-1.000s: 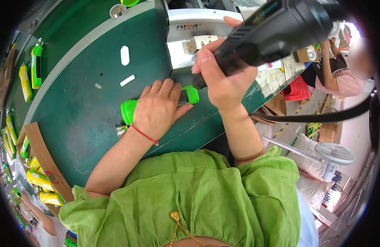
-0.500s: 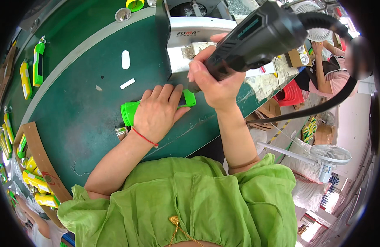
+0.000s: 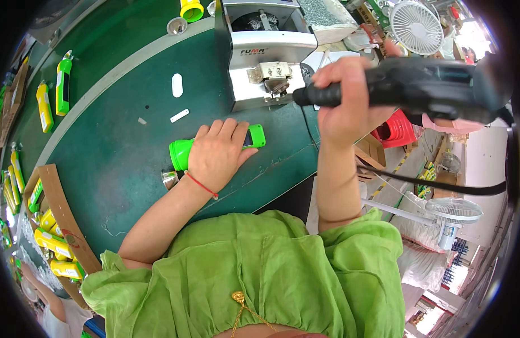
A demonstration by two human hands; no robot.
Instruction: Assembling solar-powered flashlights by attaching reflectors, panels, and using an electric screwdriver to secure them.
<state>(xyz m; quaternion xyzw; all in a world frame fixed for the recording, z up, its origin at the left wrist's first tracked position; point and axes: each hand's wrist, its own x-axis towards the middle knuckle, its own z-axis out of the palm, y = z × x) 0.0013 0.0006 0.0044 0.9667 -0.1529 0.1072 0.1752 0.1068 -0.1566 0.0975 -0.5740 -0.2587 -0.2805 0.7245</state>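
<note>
My left hand lies palm down over a bright green flashlight, fingers curled across its body, pressing it to the table. The wide head sticks out on the left of the hand; the dark-panelled handle end shows on the right. A shiny reflector cup sits by the head, near my wrist. Raised at the right, my right hand is closed round a black electric screwdriver, blurred by motion. Its narrow nose points left, near a silver screw feeder. A white oval plate and a small white strip lie beyond the flashlight.
Yellow-green flashlights stand at the far left, and several fill a cardboard box. A reflector lies at the back. To the right are a desk fan, a red stool and the screwdriver's hanging cable.
My right hand has swung the screwdriver up and right, away from the flashlight, turning it nearly level. The left hand still holds the flashlight in place.
</note>
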